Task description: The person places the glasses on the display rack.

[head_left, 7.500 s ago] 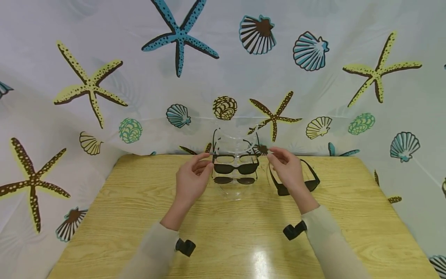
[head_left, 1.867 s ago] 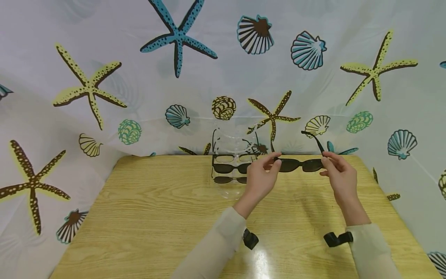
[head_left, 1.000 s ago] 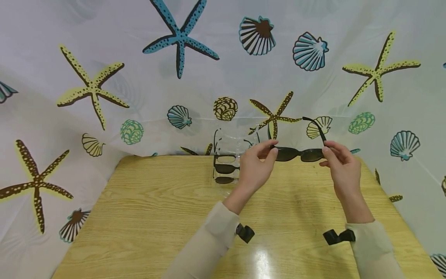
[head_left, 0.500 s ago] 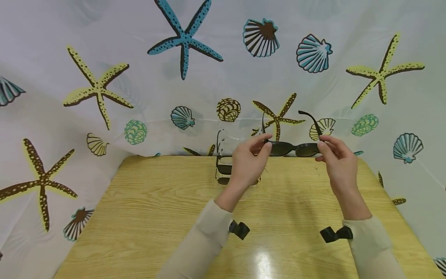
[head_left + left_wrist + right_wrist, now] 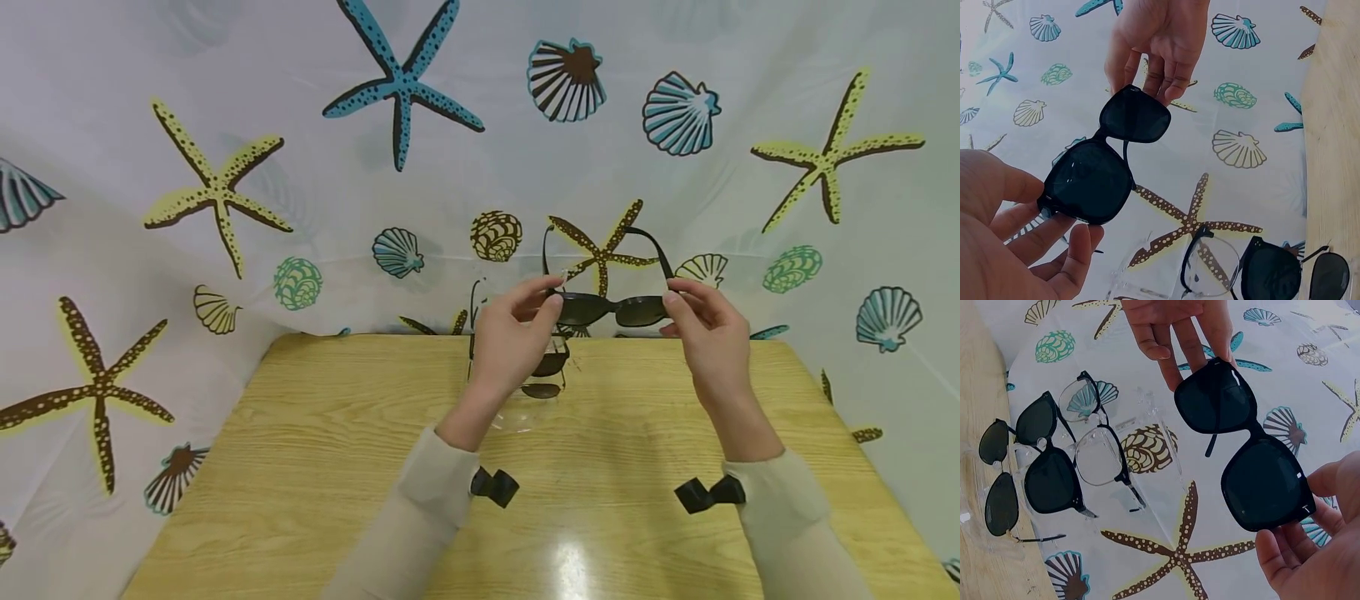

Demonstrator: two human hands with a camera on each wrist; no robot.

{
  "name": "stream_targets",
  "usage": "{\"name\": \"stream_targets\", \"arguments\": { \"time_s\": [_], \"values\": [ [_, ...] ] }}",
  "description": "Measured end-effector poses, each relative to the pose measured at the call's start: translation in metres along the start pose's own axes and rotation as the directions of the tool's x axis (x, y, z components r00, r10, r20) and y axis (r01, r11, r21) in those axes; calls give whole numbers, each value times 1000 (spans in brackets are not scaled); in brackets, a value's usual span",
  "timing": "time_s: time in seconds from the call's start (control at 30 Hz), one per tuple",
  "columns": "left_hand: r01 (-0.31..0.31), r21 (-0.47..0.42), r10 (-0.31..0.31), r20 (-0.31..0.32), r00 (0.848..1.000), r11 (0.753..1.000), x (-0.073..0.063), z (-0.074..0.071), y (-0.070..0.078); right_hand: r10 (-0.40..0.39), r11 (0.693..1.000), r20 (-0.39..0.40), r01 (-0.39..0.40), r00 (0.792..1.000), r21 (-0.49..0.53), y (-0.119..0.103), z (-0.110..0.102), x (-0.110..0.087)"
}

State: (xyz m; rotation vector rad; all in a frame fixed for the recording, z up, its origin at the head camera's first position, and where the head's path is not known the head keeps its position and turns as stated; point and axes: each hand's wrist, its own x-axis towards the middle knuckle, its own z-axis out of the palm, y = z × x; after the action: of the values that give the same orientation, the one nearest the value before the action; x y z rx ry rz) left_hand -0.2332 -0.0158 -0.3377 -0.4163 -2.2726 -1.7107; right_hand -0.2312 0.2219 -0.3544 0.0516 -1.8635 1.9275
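Black sunglasses (image 5: pixel 585 309) with their temples unfolded are held in the air near the back of the table, lenses facing me. My left hand (image 5: pixel 506 337) pinches their left corner between thumb and fingers, and my right hand (image 5: pixel 712 350) pinches the right corner. Below and left of them stands a clear plastic glasses stand (image 5: pixel 513 421), partly hidden behind my left hand in the head view. On its tiers, in the right wrist view, sit clear-lens glasses (image 5: pixel 1124 453), another pair of black sunglasses (image 5: pixel 1054 478) and thin-rimmed sunglasses (image 5: pixel 1002 503). The stand's top tier bears no glasses.
The wooden table (image 5: pixel 337 458) ends at the back against a white cloth (image 5: pixel 450 183) printed with starfish and shells. This cloth also hangs along both sides. A small black camera (image 5: pixel 495 486) sits on the left cuff, with another black camera (image 5: pixel 708 493) on the right.
Earlier the sunglasses lay on the table at right, with my hands beside the stand. Both hands then took hold of them, raised them and, most recently, carried them left toward the stand.
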Motion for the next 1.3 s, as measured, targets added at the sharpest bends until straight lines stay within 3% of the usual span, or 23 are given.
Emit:
{"name": "stream_targets", "arguments": {
  "time_s": [0.47, 0.93, 1.3],
  "values": [
    [-25, 12, 26, -44, 999, 1000, 2, -33, -7, -29, 994, 97, 39, 995, -102, -4, 30, 0],
    [21, 18, -20, -65, 998, 1000, 3, -65, -17, -26, 994, 171, 43, 985, -96, -2, 58, 1],
    [69, -17, -70, -74, 995, 997, 0, -77, -27, 25, 993, 184, -3, 983, -115, 5, 72, -2]
  ]
}}
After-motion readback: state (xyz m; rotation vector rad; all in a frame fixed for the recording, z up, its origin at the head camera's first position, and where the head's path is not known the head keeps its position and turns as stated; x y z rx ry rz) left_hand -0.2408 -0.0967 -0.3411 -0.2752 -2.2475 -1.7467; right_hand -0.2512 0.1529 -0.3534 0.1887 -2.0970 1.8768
